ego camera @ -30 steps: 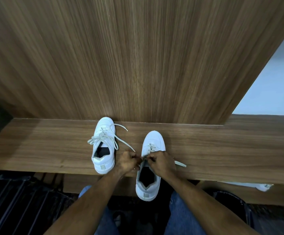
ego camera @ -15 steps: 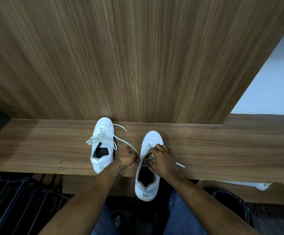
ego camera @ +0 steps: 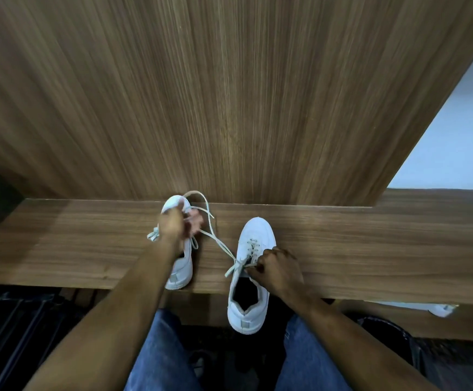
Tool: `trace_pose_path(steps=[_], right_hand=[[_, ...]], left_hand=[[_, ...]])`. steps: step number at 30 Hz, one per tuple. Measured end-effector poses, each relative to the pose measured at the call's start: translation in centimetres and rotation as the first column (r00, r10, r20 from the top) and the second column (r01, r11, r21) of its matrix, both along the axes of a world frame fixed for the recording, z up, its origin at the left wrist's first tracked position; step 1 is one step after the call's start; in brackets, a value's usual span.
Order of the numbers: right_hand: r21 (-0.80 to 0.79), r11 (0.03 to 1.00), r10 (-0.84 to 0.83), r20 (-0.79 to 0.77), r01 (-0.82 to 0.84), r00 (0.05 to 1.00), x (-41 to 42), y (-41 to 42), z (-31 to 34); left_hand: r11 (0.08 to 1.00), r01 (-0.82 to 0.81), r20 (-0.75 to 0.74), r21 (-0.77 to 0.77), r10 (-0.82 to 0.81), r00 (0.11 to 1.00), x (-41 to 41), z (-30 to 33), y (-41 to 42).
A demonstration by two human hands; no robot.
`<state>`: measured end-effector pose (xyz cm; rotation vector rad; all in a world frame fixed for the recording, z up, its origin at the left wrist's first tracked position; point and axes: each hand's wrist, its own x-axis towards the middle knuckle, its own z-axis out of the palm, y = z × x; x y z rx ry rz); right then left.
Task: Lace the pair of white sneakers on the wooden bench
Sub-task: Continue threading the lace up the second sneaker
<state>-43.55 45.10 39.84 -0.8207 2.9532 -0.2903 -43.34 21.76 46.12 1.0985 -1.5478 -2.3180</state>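
Two white sneakers stand on the wooden bench (ego camera: 370, 249), toes toward the back panel. The right sneaker (ego camera: 253, 235) has its heel hanging over the bench's front edge. My right hand (ego camera: 279, 270) rests on its upper, fingers pinched on the lace at the eyelets. One long end of its shoelace (ego camera: 218, 241) runs up and left to my left hand (ego camera: 178, 225), which is blurred and closed on it above the left sneaker (ego camera: 180, 273). The lace loops past the hand toward the panel. The left sneaker's own lace shows at its left side.
A tall wood panel (ego camera: 229, 94) rises right behind the bench. Below the bench at the right lies another white shoe (ego camera: 441, 309). Dark slats (ego camera: 18, 334) fill the lower left. My knees in blue jeans (ego camera: 159, 356) are close to the bench's front edge.
My left hand has left the right sneaker and swung up and left over the left sneaker, drawing the lace out long. My right hand has stayed on the right sneaker's eyelets.
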Motion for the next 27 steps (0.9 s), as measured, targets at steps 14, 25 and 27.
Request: trace_pose_path(steps=[14,25,27], right_hand=[[0.011,0.999,-0.033,0.058,0.032,0.998,0.2,0.0,0.3],[-0.049,0.995,-0.077,0.130,0.084,0.988,-0.1,-0.6,0.7],[-0.051,0.995,-0.084,0.124,0.091,0.989,-0.1,-0.6,0.9]], left_hand=[[0.934,0.261,0.122,-0.245,-0.237,0.964,1.2,-3.0,6.0],[0.990,-0.139,-0.170,0.006,0.138,0.976,-3.8,5.7,0.4],[0.984,-0.171,-0.162,0.057,0.178,0.971,-3.7,4.4,0.5]])
